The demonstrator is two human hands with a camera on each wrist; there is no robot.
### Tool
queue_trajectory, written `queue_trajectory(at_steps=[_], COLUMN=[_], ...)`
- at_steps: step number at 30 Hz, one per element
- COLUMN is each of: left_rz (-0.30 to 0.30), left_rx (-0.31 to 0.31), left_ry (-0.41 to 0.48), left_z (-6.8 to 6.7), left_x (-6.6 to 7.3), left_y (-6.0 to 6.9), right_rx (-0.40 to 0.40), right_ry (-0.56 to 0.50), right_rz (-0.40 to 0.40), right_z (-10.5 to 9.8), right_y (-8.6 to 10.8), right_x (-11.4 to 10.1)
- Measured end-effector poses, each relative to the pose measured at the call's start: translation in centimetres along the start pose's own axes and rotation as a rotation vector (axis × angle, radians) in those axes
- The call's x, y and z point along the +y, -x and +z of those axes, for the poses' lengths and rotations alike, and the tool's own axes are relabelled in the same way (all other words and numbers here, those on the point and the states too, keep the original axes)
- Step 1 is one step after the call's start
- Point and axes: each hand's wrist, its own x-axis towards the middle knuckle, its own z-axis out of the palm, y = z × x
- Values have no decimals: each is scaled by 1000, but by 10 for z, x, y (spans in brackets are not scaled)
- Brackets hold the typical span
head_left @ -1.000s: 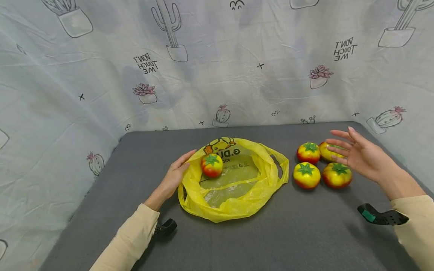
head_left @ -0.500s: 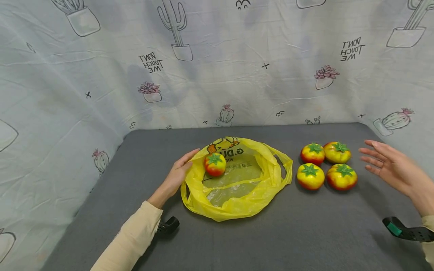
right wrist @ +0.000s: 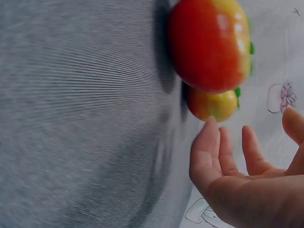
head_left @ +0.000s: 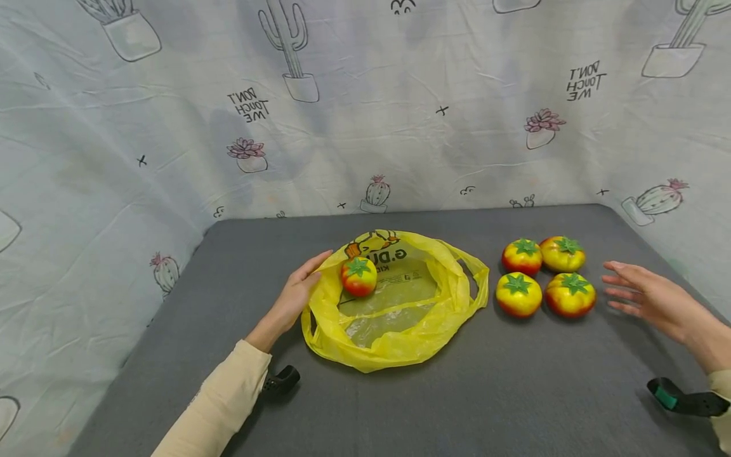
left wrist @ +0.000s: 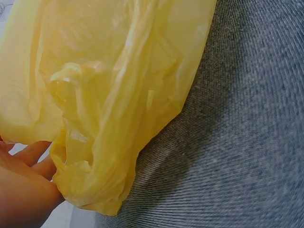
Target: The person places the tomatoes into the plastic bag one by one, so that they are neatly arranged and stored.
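Two hands are apart from each other. The left hand (head_left: 290, 298), fingers extended, touches the left edge of the yellow plastic bag (head_left: 394, 355); the right hand (head_left: 657, 298), fingers loosely extended and holding nothing, is well to the bag's right. The bag is thin, creased and glossy, its mouth spread wide, with a handle loop at right and dark lettering inside. One tomato-like fruit (head_left: 358, 277), red below, yellow above, green star-shaped calyx, is within the bag's left side. Four matching fruits (head_left: 518, 295) form a cluster right of the bag, on the gray tabletop (head_left: 400, 412).
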Motion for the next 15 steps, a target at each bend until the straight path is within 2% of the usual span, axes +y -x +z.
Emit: queue_trajectory(at_steps=[2,8,15], left_rz=[1,-3,12], left_rx=[0,0,1], left_ry=[3,6,10], left_z=[0,-1,0], left_x=[0,-1,-3], left_y=[0,0,1], right_rx=[-17,-104,-125], right_ry=[46,-19,43], right_rz=[17,34,57], right_z=[5,14,30], right_y=[0,0,-3], right_x=[-1,-3,-10])
